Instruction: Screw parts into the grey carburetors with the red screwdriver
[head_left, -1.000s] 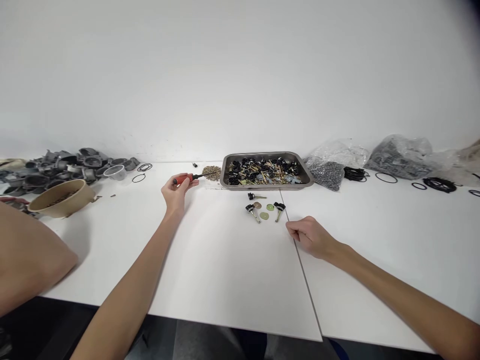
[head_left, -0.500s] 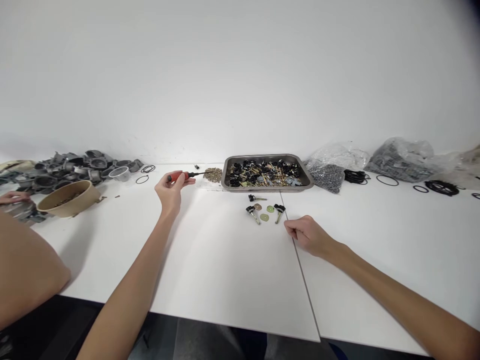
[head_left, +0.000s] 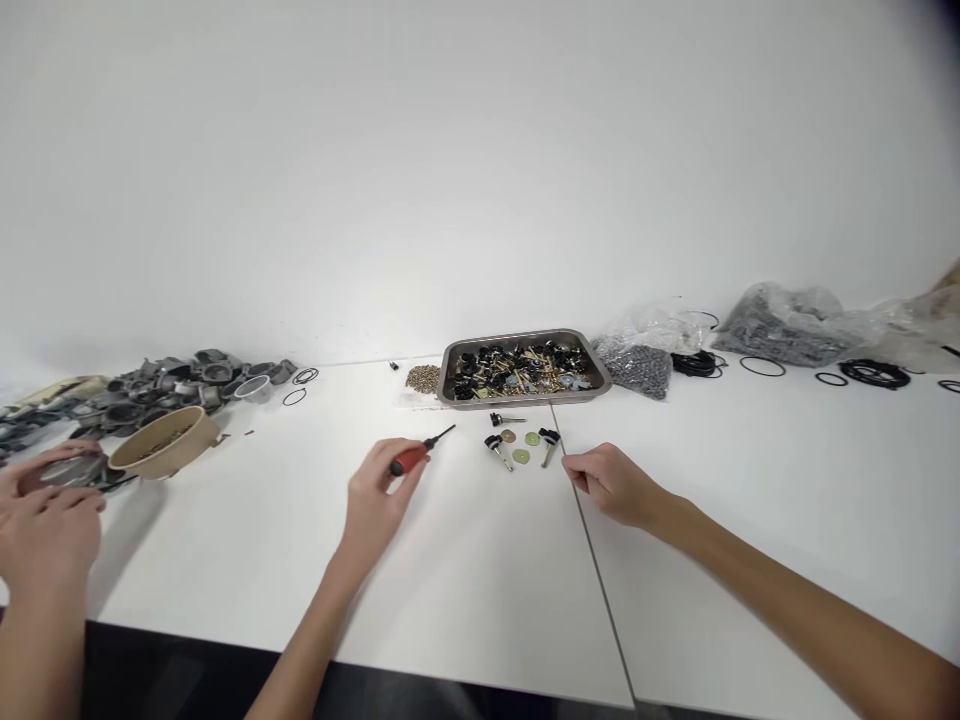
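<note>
My left hand is closed on a red-and-black screwdriver, its shaft pointing right and away over the white table. Resting on the table to the right, my right hand is curled into a fist; whatever is inside it, if anything, is hidden. Between the hands lie a few black-headed parts with metal stems, such as this one nearest my right hand. Among them are thin flat discs, two greenish, one of them here, and a brownish one.
Behind stands a metal tray of mixed black and brass parts, beside a pile of small brass pieces. Bagged grey pieces and black rings lie right. Left are a tan bowl, grey fittings and another person's hands.
My left hand has brought the screwdriver from beside the brass pile toward me and to the right. My right hand stays closed. At left, the other person's hands show more fully.
</note>
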